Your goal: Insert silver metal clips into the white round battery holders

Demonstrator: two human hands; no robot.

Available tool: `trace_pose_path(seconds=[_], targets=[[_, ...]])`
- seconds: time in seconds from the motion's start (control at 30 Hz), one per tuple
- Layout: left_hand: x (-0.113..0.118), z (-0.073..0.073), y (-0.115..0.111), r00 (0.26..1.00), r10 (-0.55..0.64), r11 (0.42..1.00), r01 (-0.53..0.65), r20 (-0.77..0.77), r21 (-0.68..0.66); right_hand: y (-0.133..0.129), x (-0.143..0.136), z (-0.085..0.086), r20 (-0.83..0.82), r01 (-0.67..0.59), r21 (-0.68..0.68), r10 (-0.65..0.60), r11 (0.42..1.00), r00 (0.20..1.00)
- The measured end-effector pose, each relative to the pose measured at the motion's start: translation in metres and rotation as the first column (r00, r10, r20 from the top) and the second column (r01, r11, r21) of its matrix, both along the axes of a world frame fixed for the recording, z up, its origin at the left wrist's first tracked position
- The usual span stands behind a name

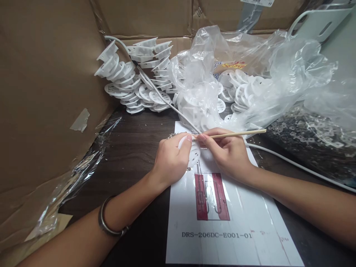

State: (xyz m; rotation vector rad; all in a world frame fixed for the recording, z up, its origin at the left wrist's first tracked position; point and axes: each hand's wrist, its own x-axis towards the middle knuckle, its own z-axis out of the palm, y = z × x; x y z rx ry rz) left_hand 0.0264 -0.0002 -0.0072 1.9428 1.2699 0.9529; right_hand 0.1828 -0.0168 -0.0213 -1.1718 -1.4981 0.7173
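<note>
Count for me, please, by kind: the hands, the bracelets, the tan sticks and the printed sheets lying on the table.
Left hand and right hand: 2
Bracelet: 1
Tan stick: 1
Printed sheet: 1
Total: 5

round white disc [194, 157] beside slim pale stick [239, 133]

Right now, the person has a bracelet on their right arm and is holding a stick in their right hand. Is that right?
Not quite: the head view shows the bracelet on the left arm, not the right. The right hand does hold the stick.
</note>
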Motion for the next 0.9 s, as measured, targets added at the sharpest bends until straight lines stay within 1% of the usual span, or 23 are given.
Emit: trace_pose_path(seconds=[0.17,0.4,0.57,0.7,0.8,0.9], targets=[[0.0001,-0.0010,0.0011,1.000,0.022,0.998,-0.021,0.015,-0.051,0.0011,0.0010,0.0017,0.059,-0.005,-0.023,0.006,1.000,0.998],[-0.0007,0.0011,0.0009,0.997,0.029,0.997,-0.024,0.071,-0.071,0.0008,0.0003,0.0027,0.005,-0.016,-0.062,0.016,0.998,1.000],[-0.0015,-0.0002,0.0015,0.995,0.026,0.997,-0.018,0.092,-0.078,-0.0005,0.0007,0.0021,-0.008,-0.041,-0.060,0.040,0.997,0.999],[-0.0014,0.0008,0.0012,0.992,0.015,0.997,-0.005,0.128,-0.080,-0.0008,-0.0004,0.0010,-0.101,-0.041,-0.063,0.035,0.997,0.994],[-0.0016,0.0023,-0.0002,0.990,0.021,0.996,-0.008,0.140,-0.088,-0.0005,-0.0014,-0.0001,-0.226,-0.088,-0.066,0.071,0.994,0.972],[-0.0024,0.0026,-0.0013,0.992,0.028,0.997,-0.018,0.123,-0.075,-0.0004,-0.0018,-0.0011,-0.279,-0.107,-0.064,0.085,0.992,0.957]])
